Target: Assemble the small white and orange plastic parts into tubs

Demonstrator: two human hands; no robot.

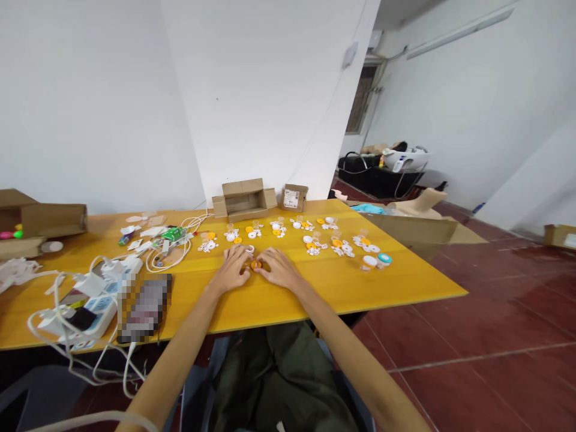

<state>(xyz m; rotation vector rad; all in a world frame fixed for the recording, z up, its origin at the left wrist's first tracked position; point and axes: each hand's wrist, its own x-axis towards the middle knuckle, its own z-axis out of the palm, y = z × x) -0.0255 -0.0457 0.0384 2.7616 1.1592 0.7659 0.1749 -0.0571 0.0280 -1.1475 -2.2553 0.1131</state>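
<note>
Close to the table's front edge, my right hand (279, 270) has its thumb and fingertips pinched at a small round orange piece (256, 264), which looks like a cap. Just left of it, my left hand (231, 269) rests low over the table with curled fingers. A white round piece (251, 248) shows partly past its fingertips; whether the fingers hold anything is hidden. Beyond the hands lie small groups of white and orange discs with clear cups, such as an orange disc (249, 230). To the right stand two clear jars, one with a white lid (369, 261), one with a teal lid (384, 259).
A phone (146, 309), a power strip (110, 306) and tangled white cables crowd the table's left side. An open cardboard box (245, 203) and a smaller box (294, 198) stand against the wall. Another carton (405, 234) is beyond the table's right edge.
</note>
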